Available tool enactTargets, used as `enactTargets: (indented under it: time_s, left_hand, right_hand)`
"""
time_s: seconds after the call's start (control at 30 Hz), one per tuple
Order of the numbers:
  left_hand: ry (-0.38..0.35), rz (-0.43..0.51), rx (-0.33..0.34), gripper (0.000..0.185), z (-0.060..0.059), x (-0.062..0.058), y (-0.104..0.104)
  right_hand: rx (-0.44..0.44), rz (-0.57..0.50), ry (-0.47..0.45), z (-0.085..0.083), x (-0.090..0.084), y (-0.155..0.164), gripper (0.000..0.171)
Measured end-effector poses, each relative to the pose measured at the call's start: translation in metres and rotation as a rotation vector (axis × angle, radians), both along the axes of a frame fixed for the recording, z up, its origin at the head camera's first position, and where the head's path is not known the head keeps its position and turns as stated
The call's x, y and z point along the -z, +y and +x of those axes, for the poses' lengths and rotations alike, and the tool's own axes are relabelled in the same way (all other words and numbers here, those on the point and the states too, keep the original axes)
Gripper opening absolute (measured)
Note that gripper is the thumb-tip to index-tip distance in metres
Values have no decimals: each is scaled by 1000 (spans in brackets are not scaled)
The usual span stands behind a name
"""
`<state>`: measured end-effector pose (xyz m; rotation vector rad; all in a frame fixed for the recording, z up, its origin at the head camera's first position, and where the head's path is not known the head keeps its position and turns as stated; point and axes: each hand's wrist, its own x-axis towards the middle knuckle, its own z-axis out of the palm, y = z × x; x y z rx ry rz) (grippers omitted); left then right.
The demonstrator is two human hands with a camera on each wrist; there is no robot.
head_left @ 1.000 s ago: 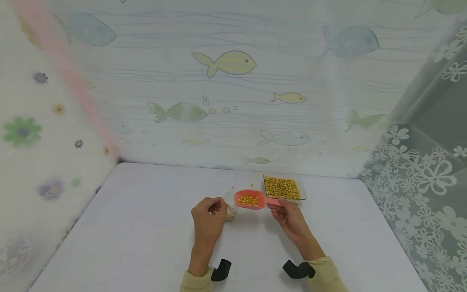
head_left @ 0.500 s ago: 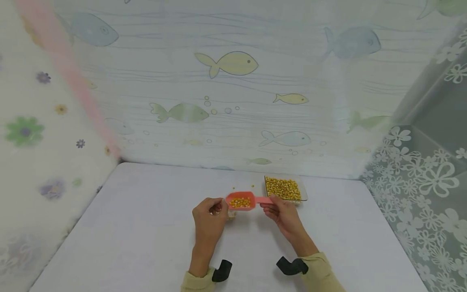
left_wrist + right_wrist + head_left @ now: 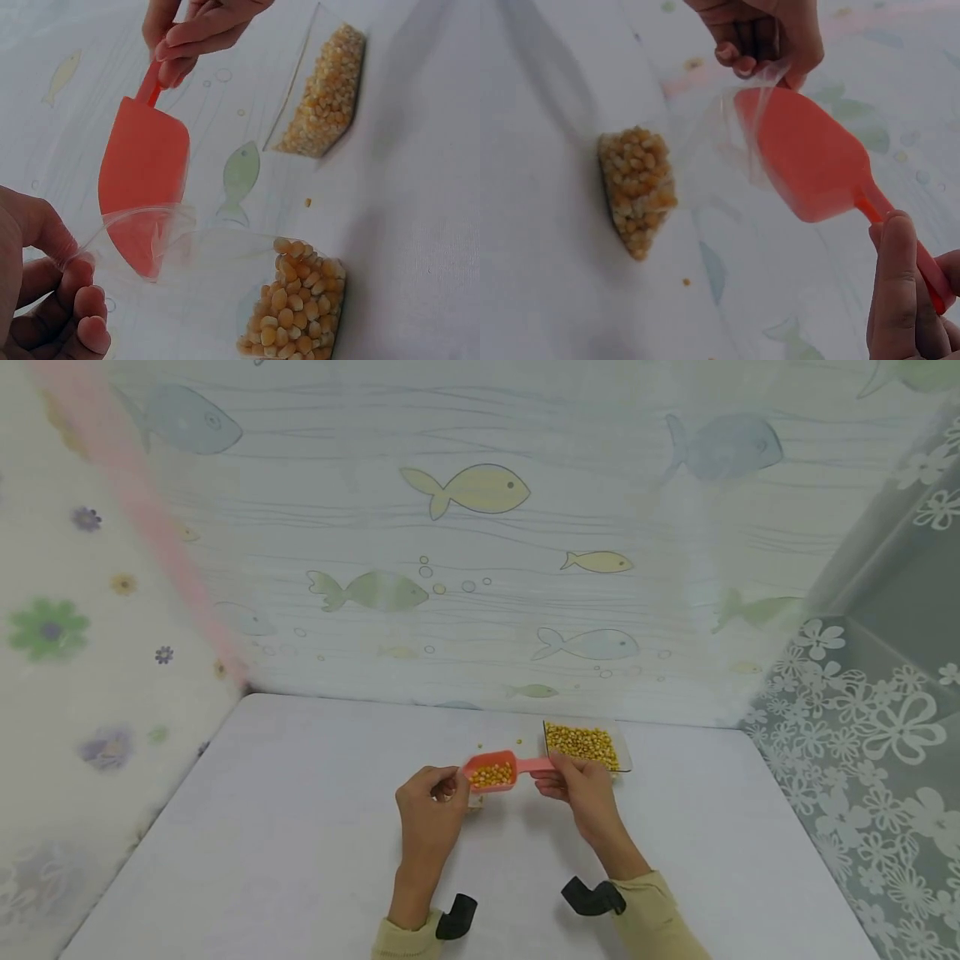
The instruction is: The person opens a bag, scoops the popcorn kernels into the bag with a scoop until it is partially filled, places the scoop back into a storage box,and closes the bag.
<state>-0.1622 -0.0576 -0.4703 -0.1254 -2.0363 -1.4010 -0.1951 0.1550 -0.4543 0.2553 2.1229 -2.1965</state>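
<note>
My right hand [image 3: 592,797] grips the handle of a red-orange scoop [image 3: 491,772] that carries yellow corn kernels. With thumb and fingers my left hand [image 3: 431,810] pinches the top edge of a clear plastic bag [image 3: 202,251]. Corn kernels [image 3: 296,300] fill the bottom of that bag. In both wrist views the scoop's front end [image 3: 761,112] sits inside the bag's mouth, with the bag film overlapping it. From the head, the left hand and scoop hide most of the bag.
A clear rectangular container [image 3: 622,747] full of corn kernels stands at the back right of the white table [image 3: 285,827], behind my right hand. A few loose kernels [image 3: 519,742] lie on the table near it. A wall with printed fish rises behind the table.
My right hand has moved left with the loaded scoop, bringing its front end to the bag's mouth beside my left hand. The scoop now tilts slightly down to the left. My left hand has stayed put.
</note>
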Motion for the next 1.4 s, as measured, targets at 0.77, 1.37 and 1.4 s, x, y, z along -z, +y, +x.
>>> enactTargets:
  time_s: [0.77,1.37,1.4]
  left_hand:
    - [-7,9,-2,5,0,-3,0]
    - [29,3,-8,10,-1,-1,0]
    - [33,2,-7,10,-1,-1,0]
  right_hand:
    - [-169,322,252,1,-65,-28,22]
    - [-171,368,333,9,-78,-18,22]
    - [-168,364,331,9,-79,-15,22]
